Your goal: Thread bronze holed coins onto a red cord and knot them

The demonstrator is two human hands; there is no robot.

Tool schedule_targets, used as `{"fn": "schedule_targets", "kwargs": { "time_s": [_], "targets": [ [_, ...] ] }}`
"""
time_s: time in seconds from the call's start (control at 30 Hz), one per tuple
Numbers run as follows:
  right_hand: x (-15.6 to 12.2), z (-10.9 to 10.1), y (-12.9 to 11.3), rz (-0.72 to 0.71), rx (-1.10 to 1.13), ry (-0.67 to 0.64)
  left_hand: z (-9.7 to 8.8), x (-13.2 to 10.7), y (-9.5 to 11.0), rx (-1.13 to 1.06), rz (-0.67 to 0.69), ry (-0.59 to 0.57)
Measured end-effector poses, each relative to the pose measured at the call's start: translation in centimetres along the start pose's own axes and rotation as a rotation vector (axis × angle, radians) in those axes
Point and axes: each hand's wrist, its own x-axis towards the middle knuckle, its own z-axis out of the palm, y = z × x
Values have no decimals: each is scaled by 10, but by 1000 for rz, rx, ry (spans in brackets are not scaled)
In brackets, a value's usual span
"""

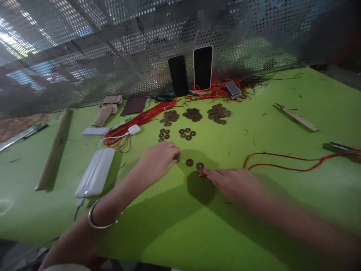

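Observation:
My left hand (161, 158) rests on the green table (180, 218) with its fingers curled, the fingertips touching a brown holed coin at its right edge. My right hand (231, 181) lies flat, fingers stretched toward two coins (194, 164) lying side by side; one fingertip touches a coin. A red cord (284, 162) runs away to the right of it. Small groups of coins (186, 133) lie farther back, and three piles of coins (194, 114) beyond those.
Two phones (191, 71) lean upright on a perforated metal screen at the back, beside red cords (141, 120). A white power bank (96, 172) lies left. Wooden sticks (55, 150), (300, 119) sit on either side.

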Motion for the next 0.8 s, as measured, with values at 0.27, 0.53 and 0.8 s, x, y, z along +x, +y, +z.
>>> {"fn": "schedule_targets", "kwargs": {
  "time_s": [0.27, 0.53, 0.8],
  "targets": [
    [-1, 3, 1, 9, 24, -9, -10, 0, -44, 140, -320, 1],
    [0, -2, -1, 29, 35, -44, -2, 8, -45, 111, -199, -3],
    [1, -1, -2, -3, 27, -24, 0, 5, -8, -134, -29, -26]
  ]
}}
